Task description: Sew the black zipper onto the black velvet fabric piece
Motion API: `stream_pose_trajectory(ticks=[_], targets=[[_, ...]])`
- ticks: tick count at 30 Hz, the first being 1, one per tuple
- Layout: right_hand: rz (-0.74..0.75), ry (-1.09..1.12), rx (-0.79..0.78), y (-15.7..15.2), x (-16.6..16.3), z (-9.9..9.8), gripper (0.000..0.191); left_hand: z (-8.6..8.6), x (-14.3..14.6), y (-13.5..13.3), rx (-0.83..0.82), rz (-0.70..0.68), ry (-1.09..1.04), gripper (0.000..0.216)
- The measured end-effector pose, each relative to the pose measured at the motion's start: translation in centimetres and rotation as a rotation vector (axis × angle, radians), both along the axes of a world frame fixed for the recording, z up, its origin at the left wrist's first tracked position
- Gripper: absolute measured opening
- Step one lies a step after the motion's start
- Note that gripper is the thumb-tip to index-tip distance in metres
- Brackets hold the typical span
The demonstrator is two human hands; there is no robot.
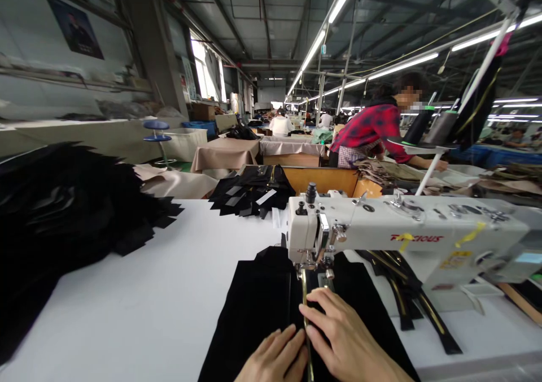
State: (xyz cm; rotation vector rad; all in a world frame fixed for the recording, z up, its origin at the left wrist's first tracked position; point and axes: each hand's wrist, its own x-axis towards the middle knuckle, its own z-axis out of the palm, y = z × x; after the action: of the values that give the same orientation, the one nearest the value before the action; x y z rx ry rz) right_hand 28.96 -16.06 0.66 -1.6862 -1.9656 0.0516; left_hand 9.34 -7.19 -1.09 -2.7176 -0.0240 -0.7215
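Observation:
A black fabric panel (254,308) lies flat under the needle area of a white sewing machine (372,224). Down its middle runs a gold-toothed zipper (305,297), its upper end beneath the presser foot (305,266). My left hand (277,356) rests open on the panel, fingers stretched out and fingertips close to the zipper's left side. On the zipper's right, my right hand (339,331) is open too, its fingertips touching the zipper a little below the foot. The zipper's lower part passes between both hands and out of the frame.
Black fabric pieces (84,218) are heaped at the left of the white table (139,308). More black pieces (254,190) lie behind the machine. Black zipper strips (406,291) hang under its arm. Thread cones (440,127) stand above. A co-worker (368,125) leans over fabric beyond.

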Motion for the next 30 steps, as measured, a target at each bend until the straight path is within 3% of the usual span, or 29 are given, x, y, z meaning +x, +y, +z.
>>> stream_pose_trajectory(ticks=[4,8,12,17,23,30], targets=[[-0.005,0.006,-0.019,0.8,0.4,0.5,0.027,0.1,0.5,1.1,-0.083,0.004,0.147,0.034],[-0.018,-0.013,-0.029,1.9,0.9,0.5,0.03,0.7,1.2,1.6,-0.281,0.076,0.41,0.065],[-0.03,-0.039,0.01,2.6,1.4,-0.1,0.034,2.4,1.9,1.7,-0.434,0.167,0.503,0.087],[-0.038,-0.007,0.074,1.6,1.4,-0.2,0.034,3.5,2.3,2.2,-0.424,0.194,0.488,0.093],[0.028,-0.056,0.125,-0.2,0.8,-0.2,0.04,3.0,2.2,2.6,-0.451,0.177,0.465,0.093],[0.017,-0.109,0.115,0.4,1.3,-0.5,0.047,2.7,2.5,2.9,-0.456,0.148,0.41,0.092]])
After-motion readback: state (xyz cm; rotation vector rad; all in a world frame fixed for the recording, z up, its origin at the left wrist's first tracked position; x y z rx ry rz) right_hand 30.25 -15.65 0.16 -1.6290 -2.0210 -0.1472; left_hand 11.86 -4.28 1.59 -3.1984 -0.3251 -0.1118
